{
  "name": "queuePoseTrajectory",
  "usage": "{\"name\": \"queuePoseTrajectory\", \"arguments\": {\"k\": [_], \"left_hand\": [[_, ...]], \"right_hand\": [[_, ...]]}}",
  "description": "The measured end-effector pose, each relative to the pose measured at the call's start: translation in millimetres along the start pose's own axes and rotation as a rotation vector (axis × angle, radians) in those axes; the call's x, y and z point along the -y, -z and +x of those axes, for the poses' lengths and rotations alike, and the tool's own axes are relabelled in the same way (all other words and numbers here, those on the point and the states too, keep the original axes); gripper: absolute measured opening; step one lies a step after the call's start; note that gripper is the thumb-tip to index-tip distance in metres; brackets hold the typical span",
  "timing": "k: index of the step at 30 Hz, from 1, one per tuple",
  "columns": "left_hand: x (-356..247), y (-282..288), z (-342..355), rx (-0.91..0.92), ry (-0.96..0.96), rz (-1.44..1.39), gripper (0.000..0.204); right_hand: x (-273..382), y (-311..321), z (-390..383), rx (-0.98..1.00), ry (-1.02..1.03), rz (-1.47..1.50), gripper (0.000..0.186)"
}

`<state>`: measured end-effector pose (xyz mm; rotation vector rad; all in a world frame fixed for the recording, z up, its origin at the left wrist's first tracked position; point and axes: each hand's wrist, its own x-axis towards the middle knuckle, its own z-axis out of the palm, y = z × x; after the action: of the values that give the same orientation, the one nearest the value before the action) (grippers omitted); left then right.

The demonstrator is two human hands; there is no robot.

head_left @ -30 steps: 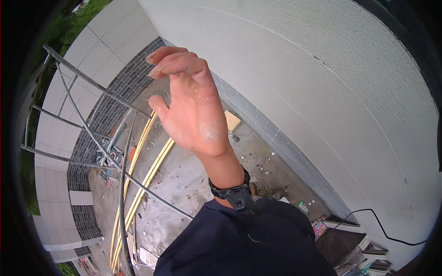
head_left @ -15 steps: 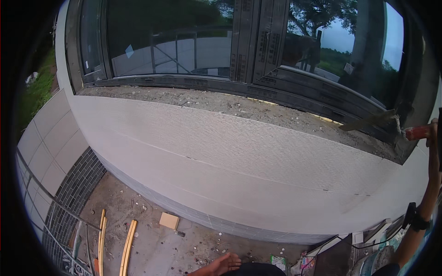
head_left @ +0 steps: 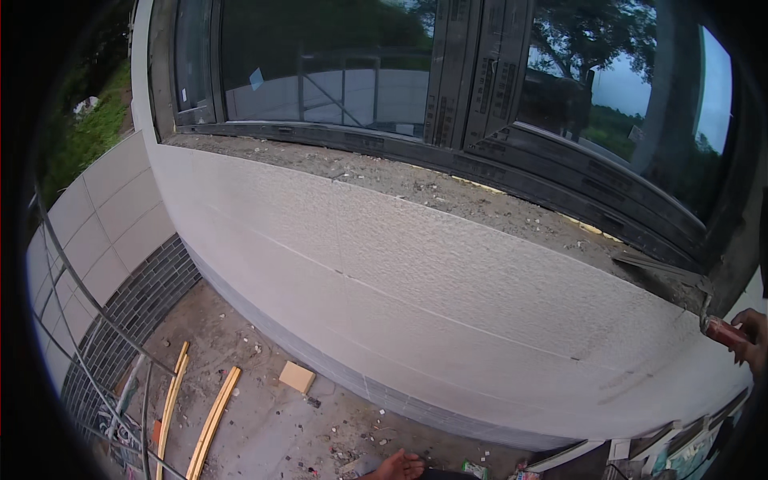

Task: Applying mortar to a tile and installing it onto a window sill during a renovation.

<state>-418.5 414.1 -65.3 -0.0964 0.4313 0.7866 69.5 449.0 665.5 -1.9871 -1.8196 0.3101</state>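
My right hand (head_left: 750, 340) is at the right edge, closed on the reddish handle of a trowel (head_left: 724, 331). Its flat metal blade (head_left: 652, 268) lies at the right end of the rough, gritty window sill (head_left: 384, 178), below a dark-framed window (head_left: 480, 88). At the bottom centre my left hand (head_left: 400, 466) hangs low with fingers apart and nothing in it.
A white textured wall (head_left: 400, 288) drops from the sill to a littered concrete floor (head_left: 280, 424) with yellow timber strips (head_left: 210, 420) and a tan board (head_left: 297, 377). Metal scaffold bars (head_left: 96, 304) stand at left, before a tiled wall (head_left: 120, 208).
The view has swung up to the window. My left hand has dropped from in front of the camera to the bottom. Since half a second ago, my right hand has moved lower with the trowel.
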Motion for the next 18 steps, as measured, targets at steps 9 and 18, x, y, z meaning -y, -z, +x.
{"name": "queuePoseTrajectory", "arguments": {"k": [9,18], "left_hand": [[-153,9,-88,-0.547,-0.413,0.377,0.021],[-197,147,-171,-0.911,-0.531,0.943,0.023]], "right_hand": [[51,-14,53,-0.234,0.300,0.253,0.035],[193,-124,104,-0.335,0.712,0.273,0.038]]}}
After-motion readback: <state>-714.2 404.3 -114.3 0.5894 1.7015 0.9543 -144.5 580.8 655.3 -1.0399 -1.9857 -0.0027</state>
